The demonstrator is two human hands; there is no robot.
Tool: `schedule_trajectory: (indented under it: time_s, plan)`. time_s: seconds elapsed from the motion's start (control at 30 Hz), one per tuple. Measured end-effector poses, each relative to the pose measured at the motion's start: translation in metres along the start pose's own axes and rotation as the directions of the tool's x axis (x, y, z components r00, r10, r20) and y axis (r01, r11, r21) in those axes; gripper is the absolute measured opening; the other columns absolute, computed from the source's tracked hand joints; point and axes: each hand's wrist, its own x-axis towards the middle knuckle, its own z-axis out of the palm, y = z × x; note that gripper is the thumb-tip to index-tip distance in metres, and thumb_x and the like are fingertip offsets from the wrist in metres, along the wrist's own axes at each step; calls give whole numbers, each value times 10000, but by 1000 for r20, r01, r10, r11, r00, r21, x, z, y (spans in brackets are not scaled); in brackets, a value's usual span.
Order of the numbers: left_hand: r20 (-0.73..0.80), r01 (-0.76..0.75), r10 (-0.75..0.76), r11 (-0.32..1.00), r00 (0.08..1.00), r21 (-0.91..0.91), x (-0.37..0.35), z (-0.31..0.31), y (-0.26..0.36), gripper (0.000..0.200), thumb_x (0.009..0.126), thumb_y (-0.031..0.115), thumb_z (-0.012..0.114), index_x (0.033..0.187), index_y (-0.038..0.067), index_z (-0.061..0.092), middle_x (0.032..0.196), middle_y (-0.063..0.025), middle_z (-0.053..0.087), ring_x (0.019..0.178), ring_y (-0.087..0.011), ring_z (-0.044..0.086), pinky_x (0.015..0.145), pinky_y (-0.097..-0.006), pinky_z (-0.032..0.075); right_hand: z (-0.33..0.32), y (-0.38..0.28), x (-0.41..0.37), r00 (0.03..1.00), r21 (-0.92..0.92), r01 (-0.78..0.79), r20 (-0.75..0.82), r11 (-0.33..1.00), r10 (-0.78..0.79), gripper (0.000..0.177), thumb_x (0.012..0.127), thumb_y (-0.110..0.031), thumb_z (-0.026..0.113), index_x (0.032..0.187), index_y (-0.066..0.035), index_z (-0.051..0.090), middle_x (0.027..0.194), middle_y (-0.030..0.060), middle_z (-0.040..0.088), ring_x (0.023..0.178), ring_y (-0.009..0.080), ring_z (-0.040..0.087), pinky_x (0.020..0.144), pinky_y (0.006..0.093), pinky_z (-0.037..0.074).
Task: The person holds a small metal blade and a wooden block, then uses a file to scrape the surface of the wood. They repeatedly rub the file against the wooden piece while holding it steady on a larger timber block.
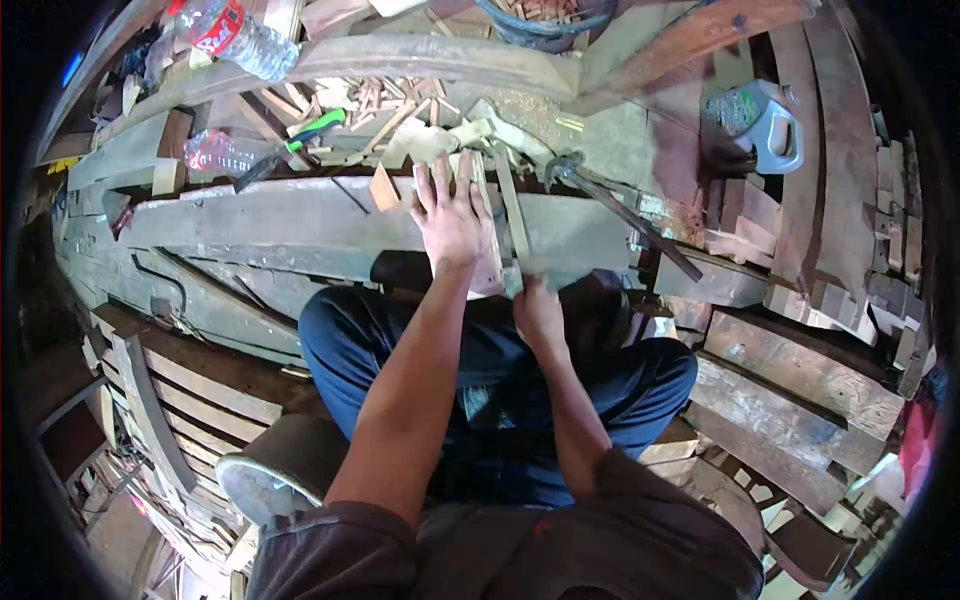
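Note:
My left hand (455,222) lies flat with fingers spread on a pale wooden board (487,272) that reaches over the near edge of the plank bench (320,222). Just to its right, my right hand (540,312) is closed around the near end of a long flat strip (512,205), which points away from me beside the board. Whether the strip is wood or metal I cannot tell. A hammer (620,205) rests to the right of the strip. Left of my left hand are a small orange-brown wood piece (384,188) and a thin dark rod (351,195).
A green-and-black handled tool (290,148) lies beside wood scraps (385,105). Plastic bottles (235,40) stand or lie at the back left. A bucket of offcuts (548,25) is at the back, a jug (770,130) at the right. Slatted wood (200,400) sits at lower left.

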Motion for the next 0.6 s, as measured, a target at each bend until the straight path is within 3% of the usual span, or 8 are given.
schedule_trajectory:
  time_s: [0.03,0.13,0.2,0.23,0.27,0.4,0.43,0.6]
  plan:
    - [-9,2,-2,1000,1000,2,3,2,0,534,1015,318,366,1545,275,319,1601,-82,281,1494,-366,172,1158,-562,205,0,1,-3,1000,22,27,-1,999,-27,268,917,-209,562,1076,6,553,917,300,644,844,473,662,687,564,552]
    - [0,31,-31,1000,1000,-6,6,0,1,527,1016,324,364,1540,278,330,1608,-77,270,1498,-356,162,1164,-563,199,-12,-2,-40,991,-28,-91,97,995,93,297,922,-221,552,1110,5,511,871,280,653,835,478,664,708,574,544]
    - [27,25,-24,1000,999,-9,1,-1,1,526,1016,322,364,1539,278,332,1608,-75,270,1498,-353,164,1163,-563,202,7,3,-8,996,-53,69,-58,996,-72,294,926,-217,533,1114,7,507,831,277,665,831,495,657,736,588,533]
    - [25,26,-26,1000,999,17,1,2,1,527,1015,320,366,1539,276,332,1608,-77,271,1498,-355,168,1163,-563,207,14,-3,21,999,25,-45,-16,999,45,295,927,-217,529,1116,9,530,854,295,661,843,509,645,752,597,524]
    - [26,26,-27,1000,999,10,1,3,3,529,1014,321,369,1540,278,331,1609,-77,269,1498,-354,169,1163,-562,207,9,-13,35,999,21,-3,-45,1000,4,292,919,-206,537,1126,-1,533,899,319,652,860,509,639,749,593,522]
    - [24,35,-35,999,999,11,2,3,0,536,1011,319,375,1543,291,322,1618,-77,252,1500,-355,165,1164,-558,206,-2,6,-28,991,3,114,-68,993,-114,314,913,-229,561,1145,-22,518,854,305,655,816,507,643,724,612,518]
    - [15,33,-33,999,999,2,5,0,0,534,1011,318,374,1542,288,325,1615,-76,258,1499,-359,166,1163,-558,207,-9,5,-42,999,63,-27,30,998,26,319,908,-237,576,1158,-46,529,856,299,647,792,509,635,715,619,513]
    - [14,6,-6,1000,1000,-2,1,1,0,526,1012,318,375,1535,278,343,1601,-69,281,1492,-368,178,1143,-574,227,5,-4,18,998,15,37,-55,999,-37,286,913,-205,557,1156,-55,536,863,260,667,800,499,642,708,586,531]
